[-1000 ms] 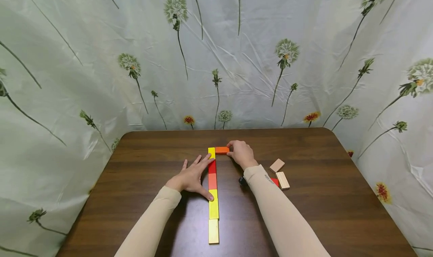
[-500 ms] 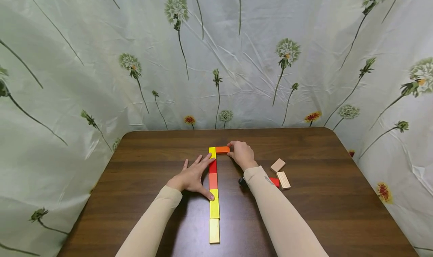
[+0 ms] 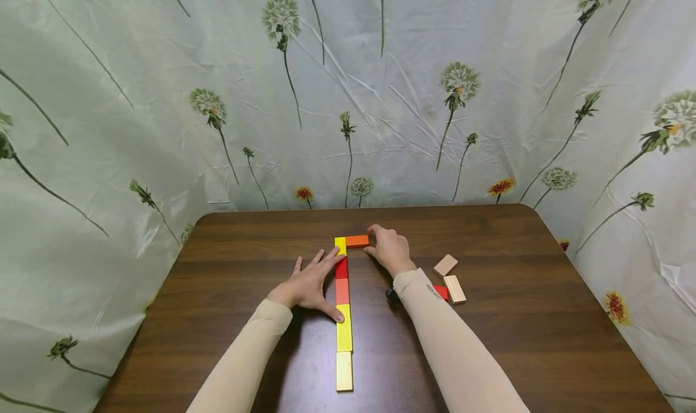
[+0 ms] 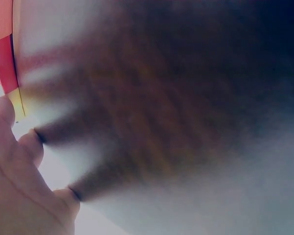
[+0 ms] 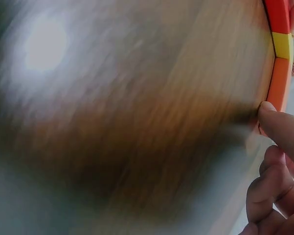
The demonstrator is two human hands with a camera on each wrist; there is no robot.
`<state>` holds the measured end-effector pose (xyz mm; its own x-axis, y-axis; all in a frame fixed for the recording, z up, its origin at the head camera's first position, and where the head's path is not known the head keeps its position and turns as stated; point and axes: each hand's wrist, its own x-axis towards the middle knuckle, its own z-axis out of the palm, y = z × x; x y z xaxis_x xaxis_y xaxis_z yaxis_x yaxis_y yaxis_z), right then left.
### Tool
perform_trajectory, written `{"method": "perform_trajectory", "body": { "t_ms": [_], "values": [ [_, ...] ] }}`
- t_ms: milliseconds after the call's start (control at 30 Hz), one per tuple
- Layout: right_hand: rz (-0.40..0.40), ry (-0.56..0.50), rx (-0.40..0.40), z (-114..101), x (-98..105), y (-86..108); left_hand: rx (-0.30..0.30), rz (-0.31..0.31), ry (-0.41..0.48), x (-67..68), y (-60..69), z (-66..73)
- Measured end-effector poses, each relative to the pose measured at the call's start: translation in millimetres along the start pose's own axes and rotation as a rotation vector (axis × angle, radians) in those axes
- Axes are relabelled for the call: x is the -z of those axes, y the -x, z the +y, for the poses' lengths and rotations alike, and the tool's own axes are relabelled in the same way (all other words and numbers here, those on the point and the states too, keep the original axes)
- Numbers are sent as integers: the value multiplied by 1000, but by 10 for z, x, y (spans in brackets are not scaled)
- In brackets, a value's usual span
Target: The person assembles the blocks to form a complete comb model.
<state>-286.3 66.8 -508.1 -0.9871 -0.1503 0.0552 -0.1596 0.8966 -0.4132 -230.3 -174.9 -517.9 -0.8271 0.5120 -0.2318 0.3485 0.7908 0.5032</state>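
A line of flat wooden blocks runs up the table: pale yellow (image 3: 344,372), yellow (image 3: 345,337), coral (image 3: 342,291), red (image 3: 341,269) and another yellow one (image 3: 340,242) at the far end. Across them spreads my left hand (image 3: 309,285), its thumb on the nearer yellow block and a fingertip near the red and far yellow ones. An orange block (image 3: 356,241) extends rightward from the far yellow block. My right hand (image 3: 390,250) is at its right end, finger and thumb parted; in the right wrist view the thumb (image 5: 281,128) is beside that orange block (image 5: 280,83).
Two plain wooden blocks, one (image 3: 446,265) behind the other (image 3: 454,289), lie to the right. Beside them a red block (image 3: 441,292) is partly hidden by my right sleeve. A flower-printed sheet (image 3: 348,99) hangs behind the brown table (image 3: 522,340).
My right finger and thumb have come apart from the end of the orange block and moved slightly right. The left hand and the line of blocks look unmoved.
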Motion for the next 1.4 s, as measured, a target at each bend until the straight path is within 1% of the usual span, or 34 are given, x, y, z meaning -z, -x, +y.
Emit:
{"method": "perform_trajectory", "body": {
  "t_ms": [133, 200, 267, 367, 433, 467, 567, 667, 867, 967, 1267, 1400],
  "values": [
    [-3, 42, 14, 29, 22, 12, -20, 19, 1, -12, -3, -29],
    [-6, 53, 18, 48, 37, 23, -33, 32, -14, -40, -30, -72],
    [-12, 63, 18, 68, 55, 37, -32, 29, -13, -41, -29, -71],
    [-23, 82, 17, 96, 87, 59, -16, 14, -10, -16, -12, -28],
    [-29, 92, 22, 113, 107, 69, 6, -2, 0, 21, 20, 28],
    [-33, 92, 25, 120, 120, 74, 11, -4, -10, 25, 23, 35],
    [-54, 77, 35, 147, 150, 81, 27, -12, -32, 32, 31, 55],
    [-80, 57, 48, 162, 188, 98, 30, -11, -45, 35, 32, 70],
    [-110, 73, 105, 180, 286, 171, 29, -5, -51, 31, 20, 70],
    [-126, 61, 127, 219, 335, 230, 31, -8, -53, 29, 19, 72],
    [-194, 34, 148, 465, 470, 468, 19, -2, -57, 24, 12, 67],
    [-211, -21, 155, 592, 548, 559, 19, -3, -56, 23, 16, 62]
  ]
}}
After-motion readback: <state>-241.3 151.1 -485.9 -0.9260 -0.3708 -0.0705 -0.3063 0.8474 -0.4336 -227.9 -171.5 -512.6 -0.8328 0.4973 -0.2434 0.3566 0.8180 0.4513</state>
